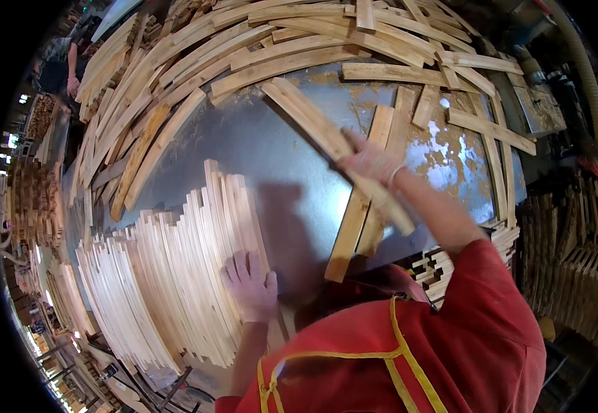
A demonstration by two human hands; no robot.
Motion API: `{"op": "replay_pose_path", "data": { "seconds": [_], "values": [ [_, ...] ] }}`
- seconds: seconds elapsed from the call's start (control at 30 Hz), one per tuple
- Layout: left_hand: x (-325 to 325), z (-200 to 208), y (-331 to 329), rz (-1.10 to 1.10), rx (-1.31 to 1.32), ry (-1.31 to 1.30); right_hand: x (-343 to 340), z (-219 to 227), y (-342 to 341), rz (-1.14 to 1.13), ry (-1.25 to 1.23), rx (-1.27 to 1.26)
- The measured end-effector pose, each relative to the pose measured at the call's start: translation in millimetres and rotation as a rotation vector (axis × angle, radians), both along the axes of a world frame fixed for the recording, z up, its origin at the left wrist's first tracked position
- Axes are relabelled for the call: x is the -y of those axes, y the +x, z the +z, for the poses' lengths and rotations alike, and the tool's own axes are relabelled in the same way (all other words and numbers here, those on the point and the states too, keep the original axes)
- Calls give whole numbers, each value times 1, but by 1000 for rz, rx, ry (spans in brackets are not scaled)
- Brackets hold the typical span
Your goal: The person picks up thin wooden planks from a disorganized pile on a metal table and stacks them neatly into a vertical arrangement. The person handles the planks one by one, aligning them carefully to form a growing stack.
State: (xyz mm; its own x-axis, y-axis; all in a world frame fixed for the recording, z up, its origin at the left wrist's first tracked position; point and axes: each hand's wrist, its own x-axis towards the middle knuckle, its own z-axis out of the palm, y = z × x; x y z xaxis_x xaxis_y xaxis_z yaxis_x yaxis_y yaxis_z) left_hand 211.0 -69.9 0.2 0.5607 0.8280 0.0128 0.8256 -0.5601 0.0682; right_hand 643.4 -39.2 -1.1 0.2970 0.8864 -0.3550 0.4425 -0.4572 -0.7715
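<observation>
Far L, a co-worker's bare hand (73,86) is near the long, tan wooden boards (286,65) heaped round the far side of the grey metal worktop (244,138); prob. safest to swing lengths clear of that corner.

Next, a tight row of pale, narrow wooden strips (175,268), side by side w/ uneven far ends. L hand (251,286) rests palm-down on the row's R edge, fingers slightly spread, thumb set apart, pinching nothing. Good spot, I'd say: light, flat pressure there should steady the outer strip w/o skewing its neighbours.

Mid-worktop, the main pc: a long, flat, light-brown wooden board (313,124), slanting from far L to near R, its near end blurred. R hand (371,160) has it approx mid-length, fingers wrapped over it; hand's a bit blurred, so can't tell each finger's place. Mid-length hold looks right for balance; a firm wrist should stop the ends dipping.

It crosses over two tan, straight-edged wooden boards (380,124) lying just R; touching or not, can't tell. Best lift clear b/c dragging could shift them.

Far R, a short tan board (492,131) lies beyond brown sawdust (443,171); dust may make pcs slide.
</observation>
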Motion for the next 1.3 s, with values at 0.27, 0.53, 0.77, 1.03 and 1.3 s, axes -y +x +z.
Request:
{"op": "replay_pose_path", "data": {
  "seconds": [0.27,0.53,0.77,1.03,1.3],
  "values": [
    [12,-15,-24,-134,-47,-81,42,-28,-202,279,1,40],
    [24,2,-7,-88,-126,-195,115,23,-132,-353,-299,733],
    [26,-18,-12,44,-213,-151,147,28,-114,-617,-65,217],
    [43,-13,21,-18,-170,-98,167,-14,-69,-652,-212,563],
    [54,36,28,89,-264,-207,125,-14,-117,-660,95,-157]
  ]
}}
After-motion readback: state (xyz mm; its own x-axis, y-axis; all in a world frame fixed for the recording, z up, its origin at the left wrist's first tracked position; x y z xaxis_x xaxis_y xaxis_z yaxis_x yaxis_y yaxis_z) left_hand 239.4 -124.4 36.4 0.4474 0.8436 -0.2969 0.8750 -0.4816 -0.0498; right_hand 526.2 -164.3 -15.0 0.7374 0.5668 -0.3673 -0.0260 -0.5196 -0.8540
